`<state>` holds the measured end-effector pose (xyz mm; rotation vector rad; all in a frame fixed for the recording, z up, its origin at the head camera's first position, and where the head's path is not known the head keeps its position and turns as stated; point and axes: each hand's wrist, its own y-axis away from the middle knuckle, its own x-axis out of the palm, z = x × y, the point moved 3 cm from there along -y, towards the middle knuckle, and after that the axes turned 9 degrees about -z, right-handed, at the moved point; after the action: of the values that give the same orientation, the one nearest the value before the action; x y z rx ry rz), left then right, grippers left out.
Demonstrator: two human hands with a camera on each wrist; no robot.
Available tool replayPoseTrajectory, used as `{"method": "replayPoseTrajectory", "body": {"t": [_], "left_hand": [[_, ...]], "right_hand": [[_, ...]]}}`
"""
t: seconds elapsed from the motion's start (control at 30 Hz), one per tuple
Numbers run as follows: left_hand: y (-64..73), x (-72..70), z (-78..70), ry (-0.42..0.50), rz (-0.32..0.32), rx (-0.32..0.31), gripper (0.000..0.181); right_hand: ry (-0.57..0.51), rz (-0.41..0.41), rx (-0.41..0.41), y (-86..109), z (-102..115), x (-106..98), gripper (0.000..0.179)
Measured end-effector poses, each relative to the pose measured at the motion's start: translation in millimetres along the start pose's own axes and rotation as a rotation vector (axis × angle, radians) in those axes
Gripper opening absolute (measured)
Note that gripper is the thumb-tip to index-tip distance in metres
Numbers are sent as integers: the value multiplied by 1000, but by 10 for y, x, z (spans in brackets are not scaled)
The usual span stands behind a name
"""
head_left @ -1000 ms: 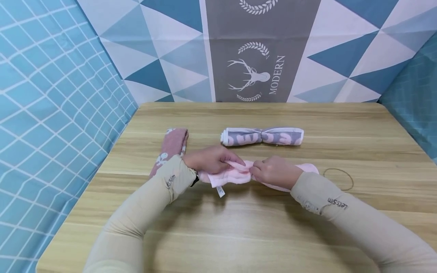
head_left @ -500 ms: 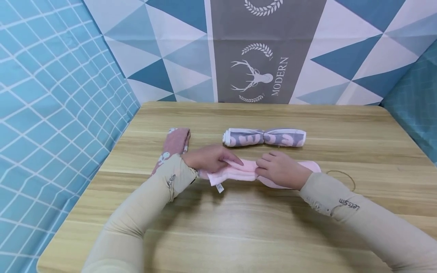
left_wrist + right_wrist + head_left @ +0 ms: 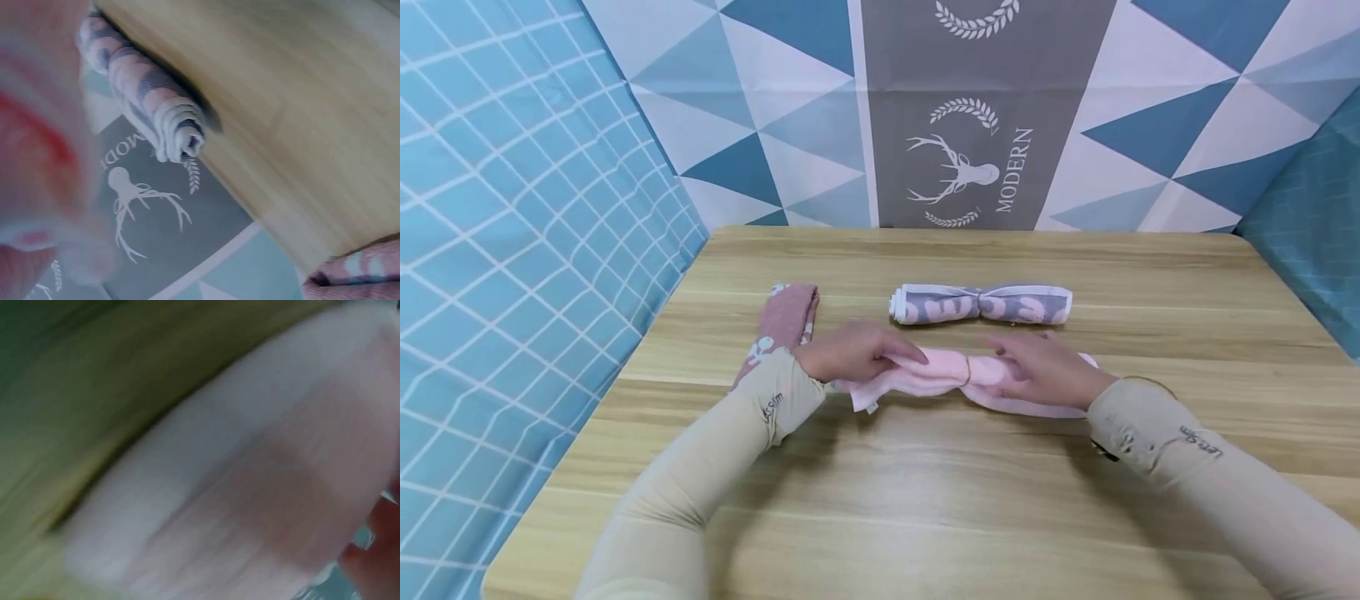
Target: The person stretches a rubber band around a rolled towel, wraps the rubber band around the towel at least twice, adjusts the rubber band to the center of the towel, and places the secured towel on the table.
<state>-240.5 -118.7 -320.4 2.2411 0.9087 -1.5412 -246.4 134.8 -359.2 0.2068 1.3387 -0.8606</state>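
Thin band (image 3: 967, 370) looped round the pink towel (image 3: 942, 367)

Banding seems nearly finished; smoothing is probably called for next. Over the table (image 3: 917, 508), the towel's left part is pinched by the left hand (image 3: 857, 352); its right part is spanned and partly hidden by the right hand (image 3: 1054, 367), whose grip cannot be told through blur.

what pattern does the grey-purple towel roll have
The rolled grey-purple towel has pale pink shapes and white edging; clearest in the head view.

A pink towel (image 3: 934, 367) stretches sideways over the table (image 3: 925, 508), a band (image 3: 967, 370) cinching its middle.
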Motion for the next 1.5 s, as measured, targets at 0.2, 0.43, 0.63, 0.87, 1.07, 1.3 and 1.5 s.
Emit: {"method": "replayPoseTrajectory", "body": {"t": [0.2, 0.43, 0.63, 0.87, 1.07, 1.3, 1.5], "left_hand": [[23, 43, 44, -60, 45, -90, 48], [-134, -68, 44, -223, -243, 167, 34], [-267, 55, 131, -423, -256, 165, 29], [-298, 205, 176, -342, -100, 23, 31], [-434, 200, 183, -383, -122, -34, 42], [-753, 273, 345, -353, 80, -212, 47], [-815, 267, 457, -392, 76, -260, 17]], "right_hand": [[74, 208, 134, 116, -226, -84, 38], [69, 60, 156, 119, -505, -473, 31], [175, 39, 177, 189, -705, -482, 37], [184, 53, 95, 231, -760, -311, 29], [159, 127, 144, 143, -729, -257, 31], [202, 245, 208, -114, -719, -224, 45], [284, 227, 203, -225, -793, -178, 41]]}}
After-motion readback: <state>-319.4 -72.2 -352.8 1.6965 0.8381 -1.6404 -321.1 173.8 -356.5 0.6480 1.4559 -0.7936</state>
